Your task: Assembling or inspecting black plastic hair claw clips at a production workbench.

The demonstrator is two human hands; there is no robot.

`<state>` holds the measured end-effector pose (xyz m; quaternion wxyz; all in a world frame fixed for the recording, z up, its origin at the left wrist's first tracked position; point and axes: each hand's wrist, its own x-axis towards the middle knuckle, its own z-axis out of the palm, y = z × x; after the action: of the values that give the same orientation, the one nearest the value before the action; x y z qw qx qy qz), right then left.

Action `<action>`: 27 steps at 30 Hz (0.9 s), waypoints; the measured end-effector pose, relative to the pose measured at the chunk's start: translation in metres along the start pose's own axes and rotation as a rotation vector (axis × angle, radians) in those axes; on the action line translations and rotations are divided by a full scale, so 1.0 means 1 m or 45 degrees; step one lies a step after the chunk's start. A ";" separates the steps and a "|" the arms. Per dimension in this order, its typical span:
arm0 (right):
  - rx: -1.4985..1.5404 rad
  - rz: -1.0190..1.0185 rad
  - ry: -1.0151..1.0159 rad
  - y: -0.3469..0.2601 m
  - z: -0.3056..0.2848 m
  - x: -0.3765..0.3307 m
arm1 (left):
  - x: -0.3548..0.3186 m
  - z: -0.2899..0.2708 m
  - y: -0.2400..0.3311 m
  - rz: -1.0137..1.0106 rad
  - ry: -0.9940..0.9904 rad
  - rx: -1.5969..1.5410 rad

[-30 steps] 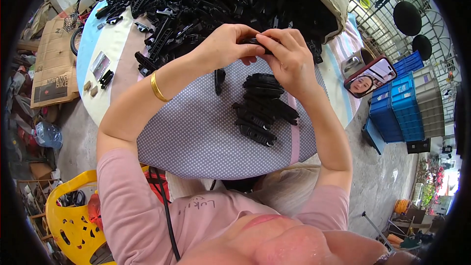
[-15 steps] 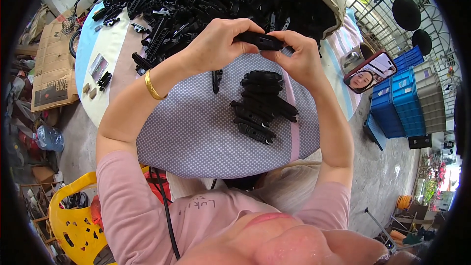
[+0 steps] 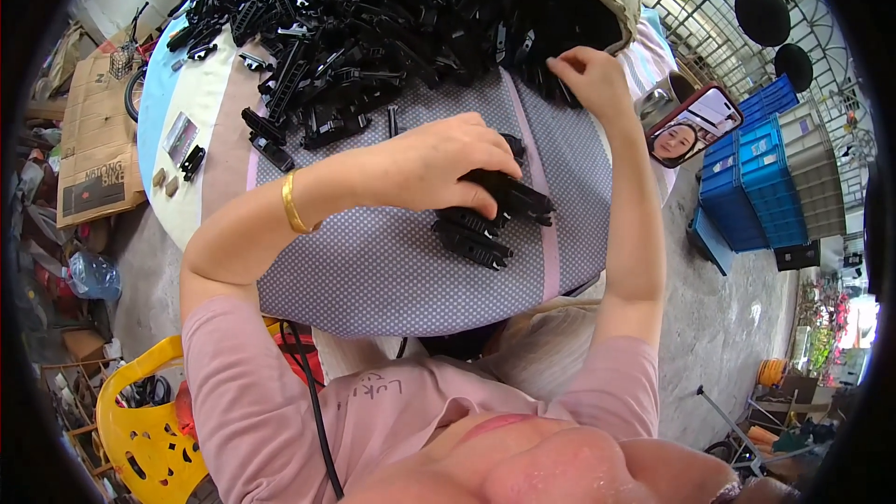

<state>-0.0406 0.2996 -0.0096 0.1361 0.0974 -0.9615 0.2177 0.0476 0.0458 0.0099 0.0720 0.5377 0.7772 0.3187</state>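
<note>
Left hand [image 3: 453, 163] comes lower, holding black part [image 3: 495, 184]; right hand [image 3: 597, 80], at its two o'clock, shows unclear grip; best lay part straight.

Black parts [image 3: 345, 37], tablecloth [image 3: 373, 271] — grey, white-dotted

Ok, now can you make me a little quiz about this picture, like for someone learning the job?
1. Which hand is at the small group of black parts on the table? A) left B) right
2. True or false: in the picture, the phone is further right than the right hand.
3. Fill in the blank: the plastic chair is ____ in colour.

Key:
1. A, the left hand
2. True
3. Yellow
</note>
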 end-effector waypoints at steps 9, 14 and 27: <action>-0.361 -0.047 -0.127 -0.012 0.005 -0.006 | -0.046 -0.043 -0.019 -0.211 -0.141 0.523; -0.407 -0.005 -0.192 -0.029 0.000 -0.012 | -0.044 -0.033 -0.019 -0.340 -0.034 0.626; 1.040 -0.160 -0.085 -0.040 -0.007 -0.016 | -0.003 -0.024 -0.046 -0.530 0.658 -1.628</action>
<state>-0.0143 0.2691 0.0078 0.0679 0.2091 -0.7921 0.5694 0.0014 0.0227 0.0015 0.2457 0.1384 0.5173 0.8080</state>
